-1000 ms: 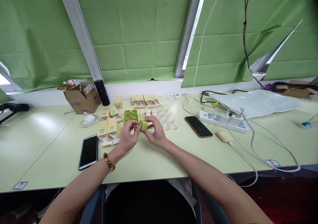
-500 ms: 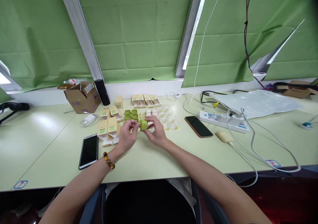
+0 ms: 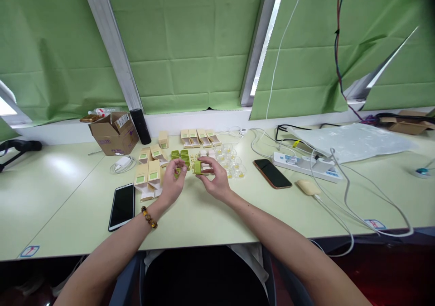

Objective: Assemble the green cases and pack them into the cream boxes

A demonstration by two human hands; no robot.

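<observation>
Between the thumb and fingers of my right hand [image 3: 215, 177] is a small green case [image 3: 197, 167], held just above the table with a narrow side toward me. My left hand [image 3: 174, 179] is a little to the left of it, fingers loosely curled and thumb apart, with nothing visible in them. Behind that hand several green square cases [image 3: 184, 153] sit in rows, partly hidden by it. Small pale yellow pieces [image 3: 193, 157] lie beside them, next to white blocks [image 3: 207, 153]. Clear plastic cups [image 3: 234, 163] with yellow bits in them stand to the right of my right hand.
Open cream cartons [image 3: 154, 175] stand at the left, more cartons [image 3: 200, 137] at the back. A phone [image 3: 122, 205] lies front left, another phone [image 3: 272, 173] to the right. Beyond it are a power strip [image 3: 307, 166] and loose cables. A cardboard box [image 3: 115, 136] stands back left.
My left hand has drawn slightly left, away from the green case, and its pinch has loosened. The case has turned in my right hand, from its rounded face to a narrow side.
</observation>
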